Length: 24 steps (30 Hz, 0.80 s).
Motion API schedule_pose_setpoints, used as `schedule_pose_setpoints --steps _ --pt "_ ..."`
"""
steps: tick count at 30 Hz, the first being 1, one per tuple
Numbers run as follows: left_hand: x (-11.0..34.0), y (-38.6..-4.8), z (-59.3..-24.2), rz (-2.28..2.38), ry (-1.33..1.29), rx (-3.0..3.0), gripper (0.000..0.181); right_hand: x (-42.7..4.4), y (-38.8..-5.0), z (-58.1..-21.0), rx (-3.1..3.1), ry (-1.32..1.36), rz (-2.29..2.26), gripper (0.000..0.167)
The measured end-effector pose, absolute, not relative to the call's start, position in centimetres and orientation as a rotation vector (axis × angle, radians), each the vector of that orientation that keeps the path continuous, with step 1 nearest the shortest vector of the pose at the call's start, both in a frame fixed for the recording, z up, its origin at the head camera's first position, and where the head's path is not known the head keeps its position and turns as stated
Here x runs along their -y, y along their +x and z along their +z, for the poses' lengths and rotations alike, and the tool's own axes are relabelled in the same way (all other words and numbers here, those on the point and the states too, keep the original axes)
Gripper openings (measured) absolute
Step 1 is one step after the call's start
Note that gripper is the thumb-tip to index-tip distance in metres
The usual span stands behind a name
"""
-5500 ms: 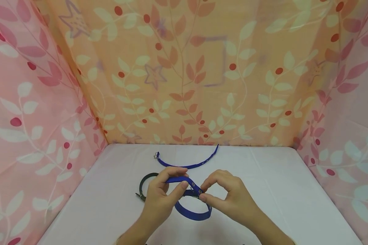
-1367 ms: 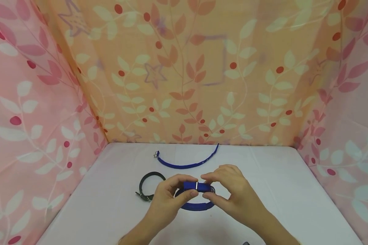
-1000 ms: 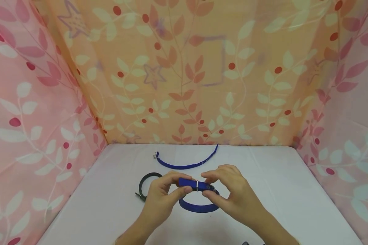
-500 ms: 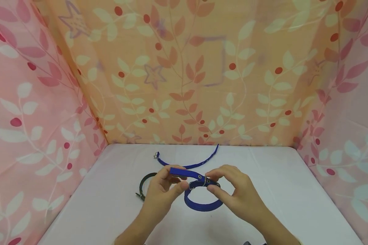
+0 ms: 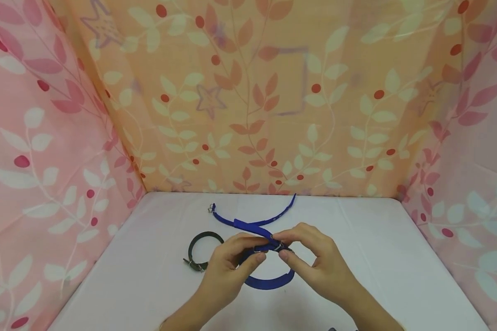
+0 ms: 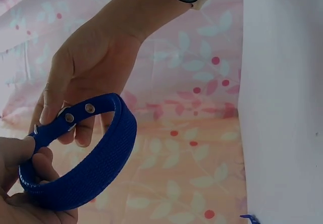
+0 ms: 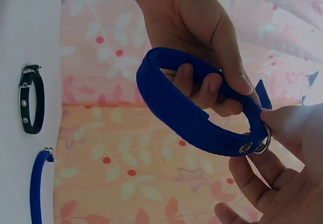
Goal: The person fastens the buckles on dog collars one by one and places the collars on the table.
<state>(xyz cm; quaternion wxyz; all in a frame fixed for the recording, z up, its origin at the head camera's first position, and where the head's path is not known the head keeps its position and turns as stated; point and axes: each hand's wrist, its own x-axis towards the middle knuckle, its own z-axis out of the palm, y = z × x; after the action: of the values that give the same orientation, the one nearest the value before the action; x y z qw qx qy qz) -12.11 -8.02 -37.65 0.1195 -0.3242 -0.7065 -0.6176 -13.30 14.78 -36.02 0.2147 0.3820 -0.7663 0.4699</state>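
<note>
A blue strap with metal eyelets and a buckle, bent into a loop (image 5: 269, 282), is held above the table between both hands. My left hand (image 5: 225, 271) pinches it by the buckle, some fingers inside the loop in the right wrist view. My right hand (image 5: 320, 262) pinches the overlapping part near a metal ring. The strap's loose end (image 5: 248, 226) sticks out up and to the left past the left fingers. In the left wrist view the loop (image 6: 96, 168) shows two eyelets; in the right wrist view the loop (image 7: 176, 108) shows an eyelet beside the ring. Fingers partly hide the buckle.
On the white table (image 5: 120, 276), a dark green buckled loop (image 5: 192, 243) lies just left of my left hand. Behind the hands a second blue strap (image 5: 281, 215) lies in an open curve near the back edge. Patterned cloth walls (image 5: 248, 92) stand around the table.
The left fingers have moved from the strap's loose end to the buckle area, and the loose end now points freely up and left. The right hand keeps its pinch with small shifts.
</note>
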Motion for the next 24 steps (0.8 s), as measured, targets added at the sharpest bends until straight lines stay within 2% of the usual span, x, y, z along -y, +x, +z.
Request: schedule_pose_setpoints --steps 15,19,24 --pt "7.8 -12.5 -38.3 -1.483 -1.142 2.074 0.031 -14.4 -13.6 -36.0 1.924 1.07 1.277 0.041" --pt "7.7 -12.0 -37.9 -1.658 -1.0 2.202 0.026 -14.4 -13.3 -35.9 1.97 1.025 1.295 0.042" --pt "7.8 -11.7 -37.3 -1.945 -0.662 2.294 0.039 -14.5 -13.2 -35.9 2.025 0.987 1.3 0.039"
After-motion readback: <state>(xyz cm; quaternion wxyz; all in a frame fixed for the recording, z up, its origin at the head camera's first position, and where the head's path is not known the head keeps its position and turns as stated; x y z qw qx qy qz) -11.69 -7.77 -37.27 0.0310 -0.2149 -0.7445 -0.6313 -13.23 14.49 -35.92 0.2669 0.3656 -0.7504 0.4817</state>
